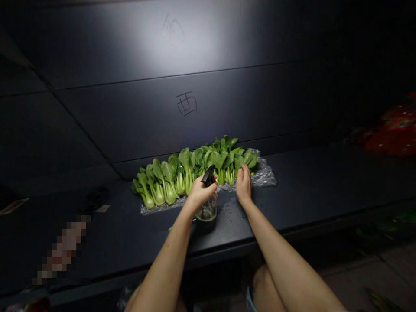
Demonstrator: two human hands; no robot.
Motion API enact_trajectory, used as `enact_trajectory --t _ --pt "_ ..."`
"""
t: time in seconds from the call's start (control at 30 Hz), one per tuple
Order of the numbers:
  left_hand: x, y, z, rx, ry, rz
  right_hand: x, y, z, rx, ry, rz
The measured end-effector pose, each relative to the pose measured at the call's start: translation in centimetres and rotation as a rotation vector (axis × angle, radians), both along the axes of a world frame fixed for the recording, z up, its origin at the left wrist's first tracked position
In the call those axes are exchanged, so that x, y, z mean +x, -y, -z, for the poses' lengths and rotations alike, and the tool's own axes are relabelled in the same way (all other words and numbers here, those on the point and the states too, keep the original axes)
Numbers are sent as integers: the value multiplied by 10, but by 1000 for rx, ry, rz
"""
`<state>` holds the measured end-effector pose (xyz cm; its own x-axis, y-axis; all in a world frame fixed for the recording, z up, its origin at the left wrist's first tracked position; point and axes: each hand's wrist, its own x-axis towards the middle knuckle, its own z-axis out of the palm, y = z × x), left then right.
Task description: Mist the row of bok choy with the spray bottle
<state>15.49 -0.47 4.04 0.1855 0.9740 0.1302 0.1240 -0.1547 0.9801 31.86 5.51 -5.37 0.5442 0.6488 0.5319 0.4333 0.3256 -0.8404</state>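
Note:
A row of bok choy (169,180) leans toward the back panel, white-green stems facing me and leaves upward. Beneath it shows a clear plastic sheet (265,174), crumpled at the right end. My left hand (200,193) grips the neck of a clear spray bottle (208,212) with a black trigger head, held in front of the middle of the row. Some liquid seems to be inside the bottle. At the right part of the row my right hand (243,186) is open, fingers stretched out beside the leaves; whether they touch is hard to tell.
The dark shelf (308,186) runs wide, with water drops in front of the greens. Behind rises a dark panel (130,112) with a handwritten character. Red bagged goods (394,130) lie far right. A pixelated patch (65,249) covers something at left.

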Motion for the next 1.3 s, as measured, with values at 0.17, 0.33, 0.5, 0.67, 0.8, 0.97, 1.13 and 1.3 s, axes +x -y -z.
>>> enact_trajectory --t 0.17,0.33,0.5,0.67,0.8,0.97,1.13,1.3 --pt "2 0 2 10 -15 13 0 0 0 0 -1 0" --pt "6 -2 8 42 -83 69 1 0 1 3 10 -1" --pt "7 -6 16 63 -172 61 2 -1 2 13 -7 1" --pt "8 -5 18 96 -192 65 3 1 -1 8 -84 11" --pt "9 -5 19 98 -188 64 6 2 -3 17 -139 53" --pt "12 -8 22 61 -194 45 11 -2 1 18 -241 55" --pt "17 -8 21 128 -198 41 14 -6 4 19 -345 42" --pt "21 -8 20 152 -217 35 17 -6 2 5 -460 20"
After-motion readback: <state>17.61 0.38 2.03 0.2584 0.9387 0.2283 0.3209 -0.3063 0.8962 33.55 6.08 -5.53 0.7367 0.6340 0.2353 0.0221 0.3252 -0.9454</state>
